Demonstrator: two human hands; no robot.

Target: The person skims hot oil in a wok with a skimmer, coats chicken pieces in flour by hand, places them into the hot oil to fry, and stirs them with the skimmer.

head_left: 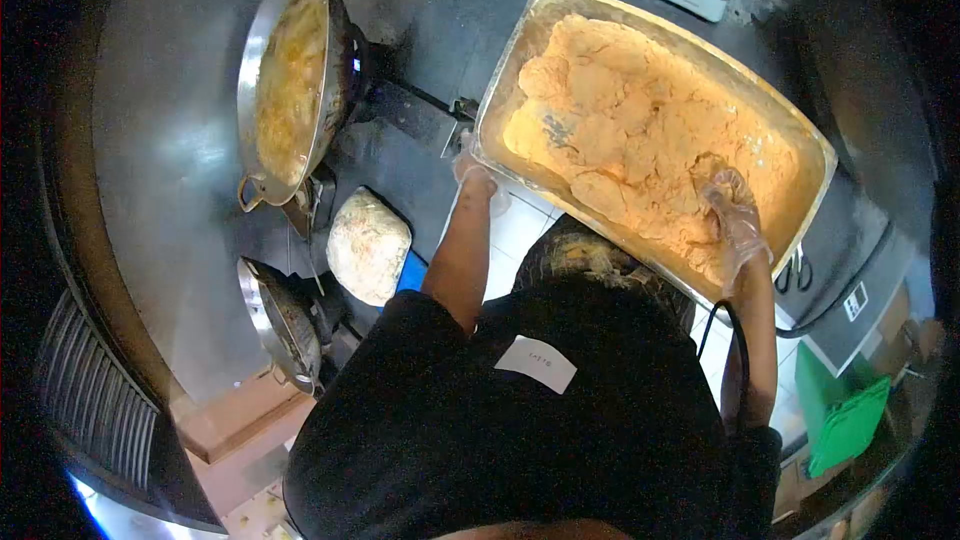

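Plainly, lumpy orange breading (625,125) fills a rectangular metal pan (808,202); right hand (736,208) curls gloved fingers in; left hand (474,176) nears left rim; both grips unclear.

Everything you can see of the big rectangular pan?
The rectangular pan looks like dull metal, with rounded corners, a narrow rim and powder-dusted inner walls. It lies open side up, angled in view, before the person. Lumpy pale-orange flour mix covers its bottom. The plastic-gloved right hand reaches into the mix; the gloved left hand is at the left corner, grip unclear. Its support is mostly hidden.
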